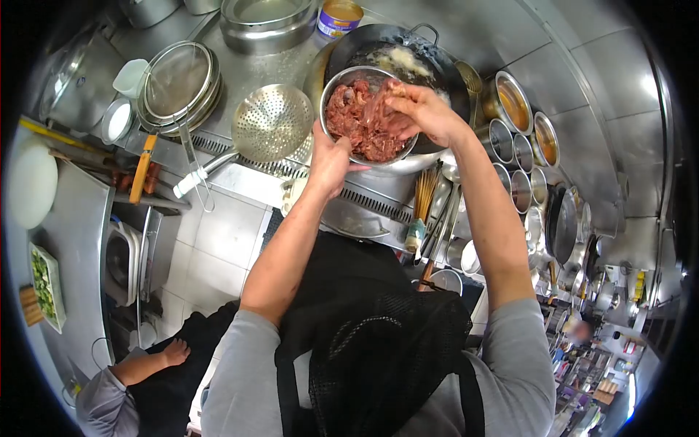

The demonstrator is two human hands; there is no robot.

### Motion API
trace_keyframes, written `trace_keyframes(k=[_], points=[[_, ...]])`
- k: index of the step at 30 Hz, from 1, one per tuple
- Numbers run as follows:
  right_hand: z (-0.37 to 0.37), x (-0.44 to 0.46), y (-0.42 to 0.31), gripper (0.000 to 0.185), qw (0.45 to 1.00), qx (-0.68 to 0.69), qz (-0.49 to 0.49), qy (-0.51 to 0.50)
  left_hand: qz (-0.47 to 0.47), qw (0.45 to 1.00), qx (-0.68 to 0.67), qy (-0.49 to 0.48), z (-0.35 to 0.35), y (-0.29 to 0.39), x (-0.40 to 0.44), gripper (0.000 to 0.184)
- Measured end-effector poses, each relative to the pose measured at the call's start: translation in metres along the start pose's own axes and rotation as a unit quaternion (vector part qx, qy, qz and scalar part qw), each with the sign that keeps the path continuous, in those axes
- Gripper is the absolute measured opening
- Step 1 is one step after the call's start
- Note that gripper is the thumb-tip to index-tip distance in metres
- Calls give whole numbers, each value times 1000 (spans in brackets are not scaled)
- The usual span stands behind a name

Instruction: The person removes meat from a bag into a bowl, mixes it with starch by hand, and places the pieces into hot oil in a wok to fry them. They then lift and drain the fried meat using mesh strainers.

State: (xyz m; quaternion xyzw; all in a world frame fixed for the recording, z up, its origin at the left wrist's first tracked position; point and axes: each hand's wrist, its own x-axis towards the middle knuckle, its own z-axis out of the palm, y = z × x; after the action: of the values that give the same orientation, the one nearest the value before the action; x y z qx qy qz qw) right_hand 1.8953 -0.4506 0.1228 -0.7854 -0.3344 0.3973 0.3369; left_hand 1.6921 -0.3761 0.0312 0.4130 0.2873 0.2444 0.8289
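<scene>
A person's left hand (331, 162) is closing around the near-left edge of a metal bowl (323, 106) over the near side of a dark wok (351, 55), while the right hand (428, 114) is dipping half-curled fingers into the bowl's red meat (355, 120) — whether they are gripping any, I cannot tell. Beyond, a can (339, 20) with a purple-and-gold label, its print too small to read, is standing on a steel counter (280, 67); metal walls (495, 22) are rising behind.

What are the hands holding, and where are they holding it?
The left hand holds the metal bowl by its near left side. The right hand is in the meat; whether it grips any, I can't tell.
</scene>
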Motion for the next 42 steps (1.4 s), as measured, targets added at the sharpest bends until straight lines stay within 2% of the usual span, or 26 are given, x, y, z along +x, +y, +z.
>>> trace_keyframes(k=[2, 3, 4, 5, 6, 7, 9, 10, 12, 14, 16, 17, 18, 20, 22, 23, 24, 26, 30, 32, 33, 36, 38, 40, 41, 42], points=[[13, -4, 5, 41, 995, 82, -47, 1, 13, 1000, 15, 5, 7, -4, 0, 64], [21, -13, -14, 44, 999, -10, -42, -11, 21, 999, 32, 11, 9, -5, 0, 66], [29, 0, 3, 39, 979, -150, -135, 29, 21, 999, 35, 13, 11, -6, 0, 66], [38, 13, 19, 35, 929, -288, -213, 95, 34, 998, 49, 17, 13, -7, 1, 65], [46, 13, 20, 30, 884, -347, -285, 128, 45, 997, 63, 20, 14, -8, 1, 65], [43, 13, 19, 30, 886, -345, -284, 127, 37, 997, 63, 25, 12, -9, 3, 64], [29, 17, 9, 26, 971, -110, -207, 53, 31, 998, 46, 22, 4, -13, 10, 68], [25, 19, 5, 23, 974, -102, -182, 84, 24, 999, 32, 14, 0, -14, 9, 71], [13, 19, 2, 18, 988, 127, -91, 10, 17, 999, 22, 19, -2, -11, 9, 72], [12, 21, 7, 22, 985, 137, -107, 20, 22, 1000, -12, 10, -2, -5, 7, 72], [19, 17, 9, 33, 991, -93, -92, -20, 28, 999, -17, 11, 0, -2, 7, 71], [30, 6, 14, 45, 932, -271, -238, 49, 33, 999, -6, 15, 1, -2, 8, 70], [45, -5, 13, 48, 928, -292, -218, 83, 35, 999, 5, 19, 1, -3, 9, 69], [42, 14, 35, 37, 909, -305, -268, 96, 24, 1000, 1, 14, -4, -5, 10, 69], [22, 12, 14, 28, 959, -199, -202, 21, 25, 1000, -8, 12, -6, -3, 16, 69], [20, 13, 10, 23, 987, -27, -159, 26, 20, 1000, -11, 17, -6, -3, 16, 69], [13, 17, 4, 25, 987, -47, -149, 39, 16, 1000, -14, 22, -7, -3, 16, 69], [9, 16, -6, 26, 989, 28, -137, 40, 20, 1000, -18, 15, -9, -4, 20, 68], [5, 34, 0, 28, 978, 116, -140, 97, 21, 999, -43, 20, -11, -11, 21, 68], [-2, 32, 0, 27, 937, 347, -34, -1, 14, 998, -53, 7, -12, -10, 22, 68], [3, 24, -13, 24, 908, 418, 15, 13, 17, 998, -56, 9, -12, -10, 23, 68], [2, 22, 2, 25, 910, 408, -49, -64, 31, 998, -58, 14, -13, -11, 23, 68], [6, 23, 4, 29, 920, 385, -55, -46, 21, 998, -55, 21, -14, -10, 26, 69], [15, 34, 22, 18, 985, 148, -74, -52, 25, 998, -48, 27, -10, -8, 24, 69], [14, 36, 29, 20, 989, -41, -137, -47, 28, 998, -40, 32, -9, -6, 24, 69], [15, 29, 27, 25, 912, -281, -293, 61, 29, 998, -41, 31, -9, -6, 25, 69]])
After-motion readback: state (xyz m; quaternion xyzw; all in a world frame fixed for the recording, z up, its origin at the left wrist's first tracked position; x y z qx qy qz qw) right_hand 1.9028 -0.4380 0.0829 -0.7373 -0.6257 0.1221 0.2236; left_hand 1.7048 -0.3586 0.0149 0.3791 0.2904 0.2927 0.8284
